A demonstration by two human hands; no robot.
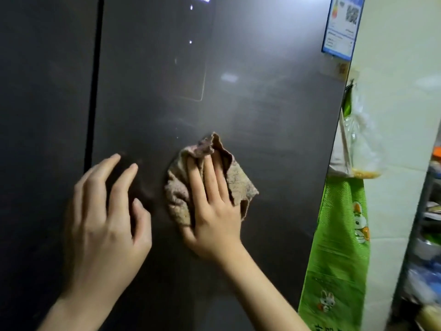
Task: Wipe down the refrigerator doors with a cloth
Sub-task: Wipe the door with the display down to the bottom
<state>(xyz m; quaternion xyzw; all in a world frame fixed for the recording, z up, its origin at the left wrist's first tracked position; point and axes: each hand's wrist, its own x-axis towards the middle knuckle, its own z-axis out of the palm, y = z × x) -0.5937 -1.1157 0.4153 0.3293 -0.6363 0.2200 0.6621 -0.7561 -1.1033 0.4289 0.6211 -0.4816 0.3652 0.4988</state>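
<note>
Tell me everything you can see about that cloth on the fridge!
The cloth is a small fuzzy rag, beige with pinkish-brown patches, and looks like terry or microfibre. It is crumpled into folds, with one corner poking upward. It lies against the dark, glossy right refrigerator door, roughly midway across it. The right hand presses it there with straight, spread fingers, covering its middle. The left hand is beside it and does not touch it.

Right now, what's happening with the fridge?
A person is wiping the dark fridge. The right hand presses a crumpled brownish cloth flat against the right door. The left hand, fingers spread, is at the same door just beside the cloth. A green bag hangs by the fridge's right edge.
</note>
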